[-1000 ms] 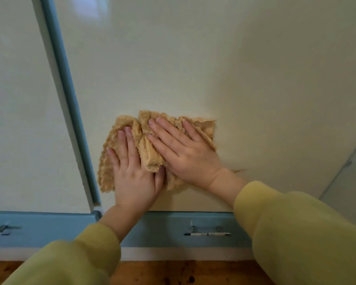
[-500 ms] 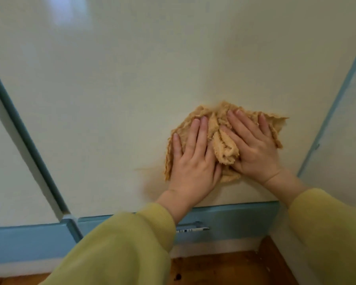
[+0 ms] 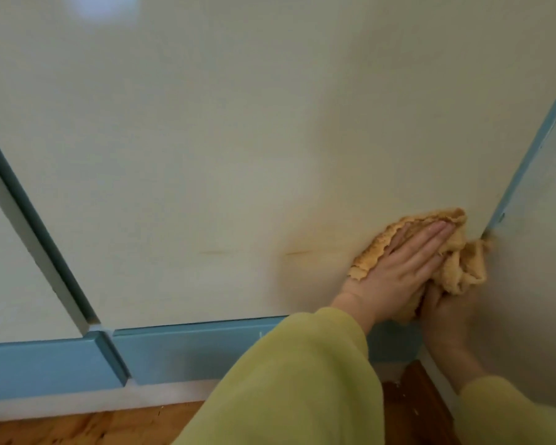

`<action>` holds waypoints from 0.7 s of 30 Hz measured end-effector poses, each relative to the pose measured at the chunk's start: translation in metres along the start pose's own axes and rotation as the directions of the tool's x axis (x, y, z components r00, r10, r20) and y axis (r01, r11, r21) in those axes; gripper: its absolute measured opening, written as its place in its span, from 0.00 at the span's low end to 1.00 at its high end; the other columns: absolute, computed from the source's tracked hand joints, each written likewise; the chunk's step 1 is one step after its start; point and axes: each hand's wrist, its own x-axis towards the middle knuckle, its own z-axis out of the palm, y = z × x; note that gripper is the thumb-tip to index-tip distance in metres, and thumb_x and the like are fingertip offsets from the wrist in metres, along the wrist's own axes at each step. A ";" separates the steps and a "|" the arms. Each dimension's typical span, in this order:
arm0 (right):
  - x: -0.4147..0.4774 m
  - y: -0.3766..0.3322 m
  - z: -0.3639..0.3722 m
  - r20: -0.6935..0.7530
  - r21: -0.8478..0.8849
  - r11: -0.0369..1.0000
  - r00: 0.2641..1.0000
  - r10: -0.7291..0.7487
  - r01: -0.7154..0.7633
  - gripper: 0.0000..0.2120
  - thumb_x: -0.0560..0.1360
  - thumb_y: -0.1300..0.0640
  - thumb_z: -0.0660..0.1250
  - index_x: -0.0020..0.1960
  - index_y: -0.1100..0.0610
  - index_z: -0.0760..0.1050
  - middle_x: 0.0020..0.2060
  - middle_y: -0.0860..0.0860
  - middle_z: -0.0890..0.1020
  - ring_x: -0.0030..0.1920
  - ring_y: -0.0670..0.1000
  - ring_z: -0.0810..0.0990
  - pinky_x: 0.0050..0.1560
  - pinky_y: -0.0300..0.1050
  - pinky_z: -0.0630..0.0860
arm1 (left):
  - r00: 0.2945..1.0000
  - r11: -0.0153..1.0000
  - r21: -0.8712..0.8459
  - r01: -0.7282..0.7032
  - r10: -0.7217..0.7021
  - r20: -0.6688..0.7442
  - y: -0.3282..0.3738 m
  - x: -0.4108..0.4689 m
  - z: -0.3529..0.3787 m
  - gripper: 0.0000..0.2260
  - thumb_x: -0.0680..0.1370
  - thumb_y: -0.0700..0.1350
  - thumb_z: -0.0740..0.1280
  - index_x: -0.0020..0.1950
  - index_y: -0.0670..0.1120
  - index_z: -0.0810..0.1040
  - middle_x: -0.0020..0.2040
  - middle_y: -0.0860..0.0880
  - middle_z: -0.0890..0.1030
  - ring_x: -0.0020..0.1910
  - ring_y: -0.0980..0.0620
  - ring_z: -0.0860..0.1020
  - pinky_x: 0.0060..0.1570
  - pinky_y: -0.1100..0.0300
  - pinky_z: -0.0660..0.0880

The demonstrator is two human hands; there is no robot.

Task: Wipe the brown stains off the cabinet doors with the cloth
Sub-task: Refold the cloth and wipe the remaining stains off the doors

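Note:
A tan terry cloth [image 3: 463, 264] is pressed against the lower right corner of the pale cabinet door [image 3: 238, 139]. My left hand [image 3: 398, 271] lies flat on the cloth, fingers together and pointing up to the right. My right hand [image 3: 446, 316] sits just below and to the right, in shadow, gripping the bunched lower part of the cloth. Left of the cloth, a faint brown smear [image 3: 302, 253] and a thinner brown streak [image 3: 214, 252] show on the door.
A blue frame strip [image 3: 527, 155] borders the door on the right, with another pale panel [image 3: 543, 284] beyond it. A second door [image 3: 13, 268] and blue divider [image 3: 36, 220] lie at left. A blue base rail [image 3: 190, 348] and wooden floor [image 3: 77, 428] run below.
Both hands have slid the cloth to the right along the door, from near the left divider to the right corner. A brown smear and streak now show where the cloth passed.

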 end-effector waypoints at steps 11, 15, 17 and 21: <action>-0.055 -0.054 0.034 0.160 -0.239 0.950 0.973 -0.167 0.202 0.26 0.75 0.63 0.56 0.72 0.63 0.56 0.70 0.64 0.58 0.71 0.57 0.53 0.70 0.44 0.48 | 0.979 0.979 0.026 -0.203 0.202 0.038 -0.066 -0.089 -0.014 0.23 0.74 0.41 0.52 0.70 0.40 0.64 0.71 0.45 0.67 0.71 0.47 0.62 0.70 0.48 0.37; -0.057 -0.083 0.066 0.256 -0.226 0.847 0.868 -0.425 0.481 0.26 0.73 0.60 0.54 0.70 0.60 0.57 0.68 0.65 0.63 0.72 0.56 0.52 0.72 0.49 0.48 | 0.997 0.995 0.062 -0.079 0.078 0.014 -0.114 -0.132 -0.037 0.23 0.78 0.50 0.55 0.70 0.42 0.60 0.72 0.48 0.60 0.74 0.47 0.54 0.71 0.50 0.39; -0.056 -0.107 0.085 0.301 -0.174 0.788 0.793 -0.529 0.591 0.29 0.71 0.61 0.54 0.71 0.54 0.53 0.72 0.56 0.56 0.75 0.46 0.43 0.73 0.45 0.42 | 1.000 0.995 0.099 0.010 -0.011 0.010 -0.138 -0.150 -0.051 0.22 0.77 0.54 0.55 0.67 0.44 0.63 0.73 0.49 0.59 0.74 0.49 0.52 0.71 0.51 0.40; -0.050 -0.157 0.126 0.305 -0.084 0.673 0.662 -0.685 0.735 0.28 0.69 0.62 0.57 0.68 0.56 0.60 0.69 0.54 0.60 0.74 0.42 0.40 0.72 0.45 0.39 | 0.962 0.948 0.174 0.266 -0.273 0.021 -0.169 -0.186 -0.070 0.24 0.77 0.59 0.53 0.66 0.44 0.64 0.73 0.47 0.57 0.75 0.51 0.41 0.71 0.50 0.41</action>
